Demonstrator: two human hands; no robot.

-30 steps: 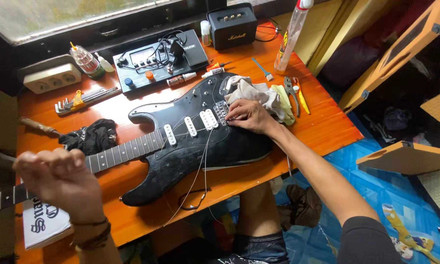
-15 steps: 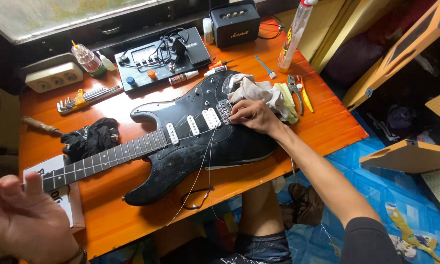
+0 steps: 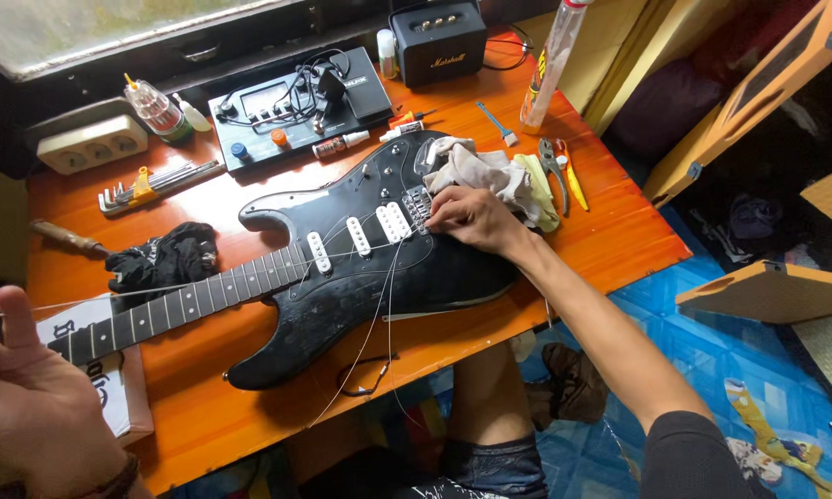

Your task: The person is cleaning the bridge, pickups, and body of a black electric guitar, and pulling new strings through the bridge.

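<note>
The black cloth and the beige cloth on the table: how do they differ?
The black cloth lies left of the guitar body, above its neck, untouched. The beige cloth lies at the bridge end, partly on the body, beside the right hand. It looks larger and more spread. Both are crumpled on the orange table.

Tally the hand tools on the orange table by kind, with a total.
Hex key set: 1
Pliers: 1
Yellow-handled tool: 1
Small blue brush: 1
Wooden-handled tool: 1
Total: 5
</note>
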